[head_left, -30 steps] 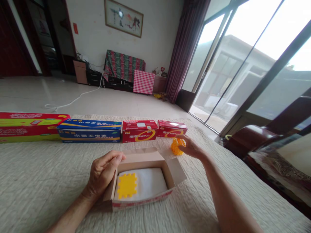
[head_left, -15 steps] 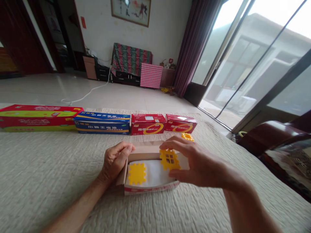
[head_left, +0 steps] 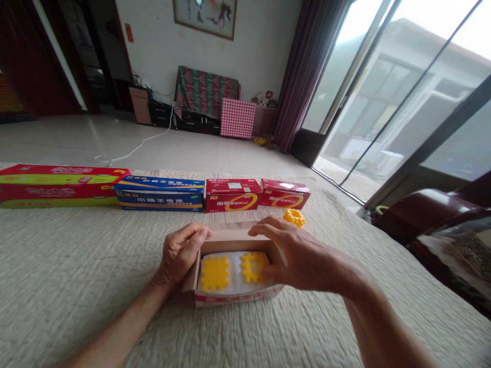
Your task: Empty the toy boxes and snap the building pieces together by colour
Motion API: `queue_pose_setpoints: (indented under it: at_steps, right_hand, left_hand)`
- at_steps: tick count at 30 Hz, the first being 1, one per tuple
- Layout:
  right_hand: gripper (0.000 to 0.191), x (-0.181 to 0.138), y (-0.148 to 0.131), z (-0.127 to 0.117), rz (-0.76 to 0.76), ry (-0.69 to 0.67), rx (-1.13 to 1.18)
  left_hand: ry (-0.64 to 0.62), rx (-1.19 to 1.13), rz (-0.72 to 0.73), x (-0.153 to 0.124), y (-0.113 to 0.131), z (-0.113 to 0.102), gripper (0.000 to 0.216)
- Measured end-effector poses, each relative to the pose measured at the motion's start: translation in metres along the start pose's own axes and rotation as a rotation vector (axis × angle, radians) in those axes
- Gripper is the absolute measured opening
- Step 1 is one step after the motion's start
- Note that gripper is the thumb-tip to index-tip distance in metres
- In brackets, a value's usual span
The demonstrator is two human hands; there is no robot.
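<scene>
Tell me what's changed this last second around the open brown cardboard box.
The bare right hand came back from the yellow toothed plastic block to the box. The yellow windowed plastic square it held went down onto the white lining and appears released, though the hand hides its edge. Unchanged: the bare left hand grips the box's far left corner; the solid yellow plastic square lies on the lining's left.

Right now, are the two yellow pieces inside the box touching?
Apart: the head view shows white lining between the solid piece and the windowed piece.
</scene>
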State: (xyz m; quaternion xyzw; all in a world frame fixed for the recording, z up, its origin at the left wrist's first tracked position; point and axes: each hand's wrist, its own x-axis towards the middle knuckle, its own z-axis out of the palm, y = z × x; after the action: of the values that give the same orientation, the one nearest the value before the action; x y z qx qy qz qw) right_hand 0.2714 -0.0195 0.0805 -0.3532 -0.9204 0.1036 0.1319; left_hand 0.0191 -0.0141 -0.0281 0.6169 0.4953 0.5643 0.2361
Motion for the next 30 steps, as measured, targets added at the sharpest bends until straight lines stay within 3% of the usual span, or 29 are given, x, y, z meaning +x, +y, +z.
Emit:
queue_pose_setpoints:
  at_steps: [4,9,14,21,30]
  right_hand:
    - [0.045,0.0,0.017,-0.015,0.037,0.121,-0.013]
    - [0.042,-0.004,0.083,-0.023,0.151,0.323,-0.017]
    - [0.057,-0.014,0.143,-0.011,0.25,0.225,-0.015]
    - [0.068,-0.007,0.155,0.012,0.378,0.12,-0.05]
    - [0.059,-0.006,0.164,0.019,0.462,0.108,-0.052]
  left_hand:
    - [-0.003,-0.003,0.002,0.0,0.0,0.0,0.028]
    - [-0.005,-0.011,0.006,-0.001,-0.005,-0.001,0.025]
    - [0.001,-0.017,0.007,-0.001,-0.01,-0.001,0.023]
    - [0.004,0.009,0.021,0.0,-0.009,-0.001,0.025]
    - [0.001,0.025,-0.004,0.001,-0.006,-0.001,0.027]
